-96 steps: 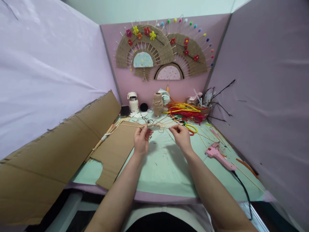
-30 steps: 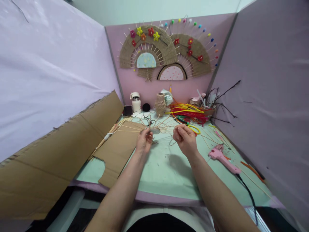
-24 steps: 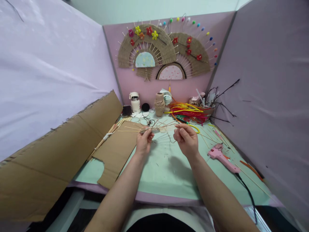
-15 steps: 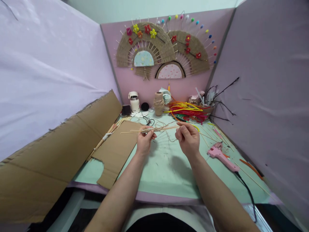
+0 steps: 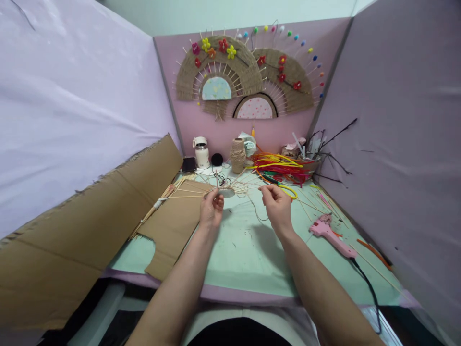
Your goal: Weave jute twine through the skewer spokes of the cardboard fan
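My left hand is closed on the near edge of a fan frame, a small pale base with thin wooden sticks spreading out from it. The frame is held above the table, tilted so that its base shows nearly edge-on. To its right, my right hand is pinched closed, apart from the frame. A thin strand of twine hangs below the frame and curves toward the right hand. It seems to run into the pinched fingertips, though the strand is very fine there.
Cardboard lies at left beside a bundle of sticks. A pink glue gun rests at right. Behind stand a twine spool, pipe cleaners, yellow-handled scissors and a white bottle. Two finished fans hang on the back panel.
The fan frame has tilted, so its base and spread sticks now show. My right hand has moved slightly left and down, and my left hand slightly left.
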Demonstrator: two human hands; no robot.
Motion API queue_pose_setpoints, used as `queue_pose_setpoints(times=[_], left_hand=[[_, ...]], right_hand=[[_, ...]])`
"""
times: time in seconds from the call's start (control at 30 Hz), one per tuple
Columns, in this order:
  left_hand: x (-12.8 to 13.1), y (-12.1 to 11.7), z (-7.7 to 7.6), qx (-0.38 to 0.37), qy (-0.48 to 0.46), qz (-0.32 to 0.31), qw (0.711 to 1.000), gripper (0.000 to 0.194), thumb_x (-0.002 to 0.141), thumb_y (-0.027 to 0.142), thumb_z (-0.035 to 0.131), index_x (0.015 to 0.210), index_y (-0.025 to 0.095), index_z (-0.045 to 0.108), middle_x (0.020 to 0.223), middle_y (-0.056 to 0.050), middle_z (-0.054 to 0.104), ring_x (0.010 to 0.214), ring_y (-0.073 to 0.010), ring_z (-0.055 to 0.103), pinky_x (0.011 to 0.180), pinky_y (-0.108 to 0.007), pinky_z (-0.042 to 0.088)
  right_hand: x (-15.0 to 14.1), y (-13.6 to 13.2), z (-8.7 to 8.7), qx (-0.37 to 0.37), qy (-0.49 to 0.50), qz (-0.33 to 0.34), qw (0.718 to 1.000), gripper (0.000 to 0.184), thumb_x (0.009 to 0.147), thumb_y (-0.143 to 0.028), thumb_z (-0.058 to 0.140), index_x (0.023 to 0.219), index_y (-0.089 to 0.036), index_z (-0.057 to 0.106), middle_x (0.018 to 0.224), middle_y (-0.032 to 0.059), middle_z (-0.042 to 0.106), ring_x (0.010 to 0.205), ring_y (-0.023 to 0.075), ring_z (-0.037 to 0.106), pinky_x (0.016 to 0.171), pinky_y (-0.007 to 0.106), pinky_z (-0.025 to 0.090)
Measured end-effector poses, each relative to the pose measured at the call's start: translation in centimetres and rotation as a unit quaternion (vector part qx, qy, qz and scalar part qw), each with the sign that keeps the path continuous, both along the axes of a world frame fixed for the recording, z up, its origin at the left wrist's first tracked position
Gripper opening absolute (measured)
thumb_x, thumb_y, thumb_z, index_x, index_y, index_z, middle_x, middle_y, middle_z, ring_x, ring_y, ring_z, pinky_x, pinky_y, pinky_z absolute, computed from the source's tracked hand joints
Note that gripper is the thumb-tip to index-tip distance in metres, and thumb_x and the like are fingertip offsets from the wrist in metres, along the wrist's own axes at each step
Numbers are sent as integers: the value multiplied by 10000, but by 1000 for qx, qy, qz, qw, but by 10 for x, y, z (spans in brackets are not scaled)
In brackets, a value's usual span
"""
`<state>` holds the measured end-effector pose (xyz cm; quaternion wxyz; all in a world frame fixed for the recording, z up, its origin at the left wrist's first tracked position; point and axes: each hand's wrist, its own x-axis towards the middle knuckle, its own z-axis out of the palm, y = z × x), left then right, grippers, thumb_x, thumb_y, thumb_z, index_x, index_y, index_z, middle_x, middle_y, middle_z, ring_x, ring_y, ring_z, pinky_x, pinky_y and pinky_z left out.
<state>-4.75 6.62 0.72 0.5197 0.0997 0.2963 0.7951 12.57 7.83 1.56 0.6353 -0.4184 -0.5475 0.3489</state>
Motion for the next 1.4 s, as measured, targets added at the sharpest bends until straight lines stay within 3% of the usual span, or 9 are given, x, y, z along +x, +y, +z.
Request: queue_pose_setpoints(times=[0.17,0.33,0.53,0.7,0.83,1.0,1.13,1.4], left_hand=[[-6,-1,5,6,-76,-9,997,218,732,37,640,643,167,491,520,74,533,458,-21,534,421,-83,393],[-9,-2,6,15,-122,-32,992,227,784,27,595,651,167,477,541,68,507,473,-12,514,419,-71,382],[-9,-2,6,20,-129,-51,990,221,804,33,608,659,160,500,581,52,523,509,-14,524,439,-69,400],[-7,-3,7,22,-112,-64,991,214,795,28,634,672,156,515,605,46,523,543,-24,537,456,-83,413],[-5,-4,7,28,-107,-71,991,238,797,3,615,659,154,492,584,60,487,516,-13,510,448,-81,391],[-4,-5,7,34,-102,-78,991,235,804,2,606,664,150,489,581,68,475,493,-1,491,438,-81,366],[-2,-6,7,36,-92,-85,991,244,789,14,641,658,153,489,573,70,464,489,-4,485,436,-86,371],[7,-10,2,65,-35,-138,988,210,755,66,718,701,154,535,647,55,533,506,-4,475,432,-90,367]], right_hand=[[0,11,-10,-38,-125,8,991,194,768,-334,552,654,-185,601,571,-28,512,560,132,430,556,264,335],[1,17,-21,-65,-276,5,959,182,759,-289,509,613,-208,580,576,-7,581,583,159,501,580,270,348],[1,19,-28,-52,-347,-2,936,180,791,-285,511,653,-229,613,613,8,637,588,173,535,560,277,328],[-2,18,-30,-5,-347,-4,938,149,764,-335,597,836,-214,644,783,35,677,700,193,579,636,299,396],[-3,16,-25,65,-288,-77,952,264,754,-368,627,953,-196,602,984,94,646,877,246,576,808,392,444],[-5,8,-16,181,-214,-149,948,251,801,-313,615,1017,-192,576,1048,106,607,1009,262,543,910,431,414],[-10,2,-16,232,-237,-137,933,165,861,-311,612,986,-206,635,1013,83,626,998,246,559,915,411,385],[-13,0,-20,250,-268,-85,926,140,913,-312,595,938,-225,702,877,46,686,881,211,608,830,368,380]])
